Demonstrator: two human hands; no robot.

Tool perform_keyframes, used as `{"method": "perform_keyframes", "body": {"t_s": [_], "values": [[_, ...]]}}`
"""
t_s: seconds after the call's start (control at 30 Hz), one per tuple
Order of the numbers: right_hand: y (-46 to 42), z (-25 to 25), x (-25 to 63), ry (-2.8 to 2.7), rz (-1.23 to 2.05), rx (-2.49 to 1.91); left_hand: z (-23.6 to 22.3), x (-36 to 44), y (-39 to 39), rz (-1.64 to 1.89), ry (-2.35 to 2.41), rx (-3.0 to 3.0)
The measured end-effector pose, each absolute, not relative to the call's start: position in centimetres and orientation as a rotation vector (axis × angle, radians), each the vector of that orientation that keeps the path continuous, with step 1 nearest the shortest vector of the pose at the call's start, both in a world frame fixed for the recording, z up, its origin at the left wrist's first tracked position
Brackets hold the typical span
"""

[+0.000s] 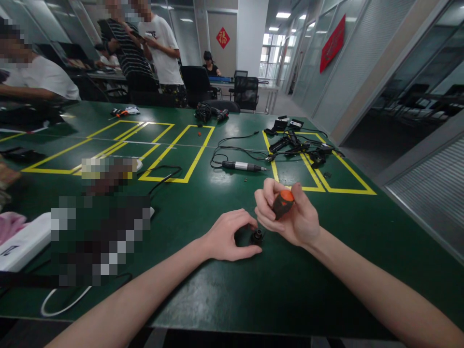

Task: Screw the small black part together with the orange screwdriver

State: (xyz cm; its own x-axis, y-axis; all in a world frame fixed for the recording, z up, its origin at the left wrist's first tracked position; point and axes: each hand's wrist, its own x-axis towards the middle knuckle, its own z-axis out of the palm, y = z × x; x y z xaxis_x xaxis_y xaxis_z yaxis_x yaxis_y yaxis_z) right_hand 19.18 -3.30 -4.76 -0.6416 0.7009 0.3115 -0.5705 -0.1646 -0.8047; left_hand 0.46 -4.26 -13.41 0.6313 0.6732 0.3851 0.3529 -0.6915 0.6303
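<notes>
My right hand (295, 217) is raised just over the table, its fingers closed around the dark handle of a screwdriver (282, 204). The handle's orange end faces up toward me, and I cannot see the shaft. Low on the green tabletop (203, 299), my left hand (232, 237) curves its thumb and fingers around a small black round part (257, 236) with a metal ring on top. Ahead of both hands lies an electric screwdriver (241, 166), silver and black, with its cord trailing behind it.
Black parts and cables (295, 145) are heaped at the right inside yellow tape outlines (348, 192). A coiled black cable (203, 112) lies at the far edge. To the left are a white box (27, 241) and blurred-out items. People stand and sit beyond the table.
</notes>
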Motion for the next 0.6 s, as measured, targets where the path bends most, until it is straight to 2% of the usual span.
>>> {"method": "perform_keyframes", "body": {"t_s": [0.17,0.3,0.43,0.53,0.6], "values": [[-3.2,-4.8,19.4,-1.27,1.912,-0.197,-13.7,0.6,-4.3,0.87,0.803,2.412],[-3.1,-5.8,19.7,-1.389,1.776,-0.2,-14.3,0.8,-4.3,0.848,0.854,2.476],[-3.2,-6.0,20.2,-1.818,1.401,-0.583,-14.6,0.8,-4.4,0.859,0.873,2.49],[-3.2,-4.8,20.9,-2.245,0.939,-0.709,-14.6,0.7,-4.6,0.848,0.874,2.486],[-3.2,-3.6,21.4,-2.405,0.756,-0.795,-14.5,0.8,-4.7,0.834,0.877,2.486]]}}
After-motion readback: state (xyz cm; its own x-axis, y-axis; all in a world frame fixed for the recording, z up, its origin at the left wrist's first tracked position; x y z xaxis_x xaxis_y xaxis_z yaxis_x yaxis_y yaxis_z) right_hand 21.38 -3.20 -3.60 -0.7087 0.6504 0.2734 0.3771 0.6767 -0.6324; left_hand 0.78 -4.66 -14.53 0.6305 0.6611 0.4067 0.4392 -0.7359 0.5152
